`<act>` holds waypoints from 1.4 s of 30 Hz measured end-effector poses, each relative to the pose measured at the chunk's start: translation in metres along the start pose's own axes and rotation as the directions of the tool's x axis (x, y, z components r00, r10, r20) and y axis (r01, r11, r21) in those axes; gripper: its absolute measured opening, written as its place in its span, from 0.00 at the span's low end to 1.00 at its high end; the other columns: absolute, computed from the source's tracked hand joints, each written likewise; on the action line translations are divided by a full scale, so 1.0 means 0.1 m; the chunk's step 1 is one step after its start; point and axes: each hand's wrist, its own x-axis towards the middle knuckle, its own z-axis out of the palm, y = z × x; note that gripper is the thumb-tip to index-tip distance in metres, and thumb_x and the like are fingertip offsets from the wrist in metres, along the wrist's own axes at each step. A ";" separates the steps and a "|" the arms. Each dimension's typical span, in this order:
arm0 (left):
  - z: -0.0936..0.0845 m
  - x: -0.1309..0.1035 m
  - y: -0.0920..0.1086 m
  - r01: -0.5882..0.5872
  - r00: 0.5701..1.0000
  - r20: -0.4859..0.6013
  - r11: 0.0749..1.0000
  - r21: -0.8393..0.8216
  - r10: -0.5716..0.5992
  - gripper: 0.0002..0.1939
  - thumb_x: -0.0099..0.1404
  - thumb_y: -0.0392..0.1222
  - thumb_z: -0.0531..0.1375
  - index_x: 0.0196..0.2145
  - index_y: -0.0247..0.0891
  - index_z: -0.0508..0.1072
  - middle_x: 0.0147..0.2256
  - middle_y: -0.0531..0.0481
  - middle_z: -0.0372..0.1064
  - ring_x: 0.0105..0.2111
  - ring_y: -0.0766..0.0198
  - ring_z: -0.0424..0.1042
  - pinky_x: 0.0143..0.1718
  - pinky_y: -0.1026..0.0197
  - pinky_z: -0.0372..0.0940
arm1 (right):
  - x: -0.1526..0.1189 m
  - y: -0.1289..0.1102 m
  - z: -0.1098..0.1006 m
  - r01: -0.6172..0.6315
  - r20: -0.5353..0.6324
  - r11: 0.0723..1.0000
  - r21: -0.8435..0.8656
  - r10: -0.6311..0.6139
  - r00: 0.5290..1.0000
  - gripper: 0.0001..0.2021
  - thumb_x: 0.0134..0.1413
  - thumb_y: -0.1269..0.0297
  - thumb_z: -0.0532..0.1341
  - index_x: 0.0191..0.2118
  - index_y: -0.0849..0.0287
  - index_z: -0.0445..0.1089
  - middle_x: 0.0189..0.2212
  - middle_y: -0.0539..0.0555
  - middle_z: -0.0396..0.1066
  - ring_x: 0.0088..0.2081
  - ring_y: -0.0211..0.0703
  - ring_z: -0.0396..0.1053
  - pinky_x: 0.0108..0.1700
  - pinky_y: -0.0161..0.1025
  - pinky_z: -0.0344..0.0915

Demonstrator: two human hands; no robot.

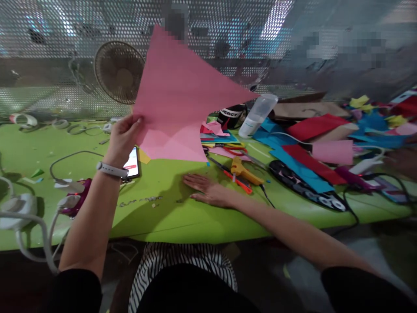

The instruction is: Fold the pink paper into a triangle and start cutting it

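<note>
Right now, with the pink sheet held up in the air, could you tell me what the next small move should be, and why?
Probably lower the pink paper onto the bare green table in front of you. The left hand pinches only its lower-left corner, so the sheet hangs folded and unsupported, while the right hand already lies flat on the table, well placed to press it down.

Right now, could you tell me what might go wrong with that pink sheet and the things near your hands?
The pink paper, pinched at one corner by the left hand, could bend or crease. Raised, it hides the fan and the table behind. The right hand lies flat beside the orange cutter, so a sideways sweep might meet it.
</note>
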 end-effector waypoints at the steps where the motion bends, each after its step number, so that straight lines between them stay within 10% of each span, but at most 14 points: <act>1: -0.01 0.00 -0.02 0.005 1.000 -0.001 1.000 -0.009 -0.005 0.08 0.60 0.45 0.65 0.32 0.37 0.76 0.28 0.51 0.72 0.28 0.68 0.72 0.31 0.68 0.68 | -0.07 0.03 -0.02 -0.017 0.007 1.000 0.002 0.017 1.000 0.33 0.64 0.44 0.47 0.67 0.58 0.51 0.67 0.56 0.48 0.69 0.47 0.42 0.69 0.51 0.42; 15: -0.03 -0.08 -0.24 0.098 0.995 0.036 0.995 0.016 -0.098 0.08 0.59 0.46 0.65 0.31 0.38 0.77 0.26 0.51 0.73 0.23 0.70 0.69 0.23 0.70 0.64 | -0.40 0.83 -0.38 -0.081 -0.061 0.994 -0.069 0.077 0.995 0.30 0.63 0.49 0.52 0.66 0.56 0.55 0.66 0.56 0.51 0.68 0.51 0.45 0.68 0.56 0.44; 22: 0.01 -0.14 -0.25 0.074 0.994 0.074 0.996 0.040 -0.077 0.10 0.57 0.49 0.66 0.31 0.40 0.77 0.28 0.51 0.73 0.25 0.69 0.70 0.24 0.69 0.66 | -0.42 0.57 -0.40 -0.153 -0.358 0.988 0.027 0.153 0.921 0.21 0.59 0.51 0.58 0.55 0.52 0.70 0.56 0.59 0.69 0.56 0.55 0.68 0.57 0.55 0.66; 25: 0.01 -0.16 -0.25 0.009 0.998 0.061 0.995 0.098 -0.015 0.11 0.59 0.50 0.65 0.33 0.40 0.77 0.29 0.51 0.73 0.26 0.69 0.70 0.25 0.69 0.66 | -0.39 0.31 -0.45 -0.108 -0.592 0.990 0.095 0.144 0.793 0.12 0.61 0.54 0.58 0.48 0.46 0.71 0.41 0.53 0.78 0.39 0.47 0.77 0.40 0.46 0.75; 28: 0.04 -0.21 -0.20 -0.108 0.991 0.098 0.974 0.200 0.090 0.12 0.64 0.51 0.61 0.38 0.40 0.77 0.34 0.49 0.75 0.31 0.66 0.72 0.29 0.67 0.67 | -0.35 0.05 -0.65 -0.142 -0.873 0.989 0.047 0.110 0.475 0.21 0.60 0.54 0.59 0.57 0.47 0.59 0.47 0.57 0.71 0.44 0.51 0.73 0.43 0.52 0.72; 30: 0.08 -0.26 -0.14 -0.205 0.974 0.163 0.923 0.326 0.159 0.13 0.67 0.49 0.58 0.43 0.41 0.76 0.38 0.48 0.76 0.35 0.64 0.74 0.34 0.66 0.68 | -0.31 -0.11 -0.84 -0.299 -0.951 0.924 -0.237 -0.157 0.268 0.36 0.51 0.47 0.65 0.62 0.49 0.51 0.57 0.64 0.61 0.57 0.62 0.62 0.54 0.60 0.64; 33: 0.17 -0.35 -0.06 -0.342 0.926 0.316 0.814 0.469 0.207 0.14 0.69 0.44 0.55 0.48 0.40 0.75 0.44 0.46 0.76 0.42 0.61 0.74 0.43 0.62 0.69 | -0.26 -0.32 -1.07 -0.362 -0.843 0.781 -0.508 -0.366 0.393 0.45 0.50 0.45 0.65 0.67 0.55 0.41 0.63 0.68 0.53 0.64 0.68 0.51 0.60 0.66 0.54; 36: 0.26 -0.46 -0.04 -0.338 0.903 0.393 0.848 0.409 0.170 0.15 0.69 0.42 0.55 0.50 0.36 0.74 0.47 0.42 0.75 0.46 0.59 0.74 0.48 0.58 0.68 | -0.21 -0.41 -1.19 -0.220 -0.751 0.782 -0.583 -0.415 0.514 0.20 0.62 0.59 0.56 0.58 0.55 0.59 0.48 0.61 0.71 0.51 0.53 0.69 0.59 0.58 0.59; 39: 0.31 -0.57 -0.07 -0.053 0.910 0.413 0.972 0.230 -0.048 0.18 0.65 0.43 0.61 0.52 0.36 0.72 0.43 0.43 0.77 0.42 0.60 0.76 0.43 0.59 0.71 | -0.20 -0.36 -1.25 -0.150 -0.728 0.788 -0.598 -0.454 0.514 0.10 0.63 0.68 0.53 0.46 0.57 0.69 0.33 0.55 0.76 0.38 0.45 0.73 0.53 0.48 0.66; 42: 0.31 -0.70 -0.08 0.321 0.784 0.521 0.939 0.123 -0.336 0.22 0.60 0.43 0.65 0.51 0.36 0.71 0.37 0.46 0.77 0.37 0.62 0.76 0.38 0.60 0.72 | -0.21 -0.28 -1.29 -0.205 -0.741 0.762 -0.614 -0.468 0.481 0.08 0.59 0.71 0.57 0.41 0.59 0.72 0.30 0.56 0.75 0.37 0.45 0.74 0.44 0.41 0.70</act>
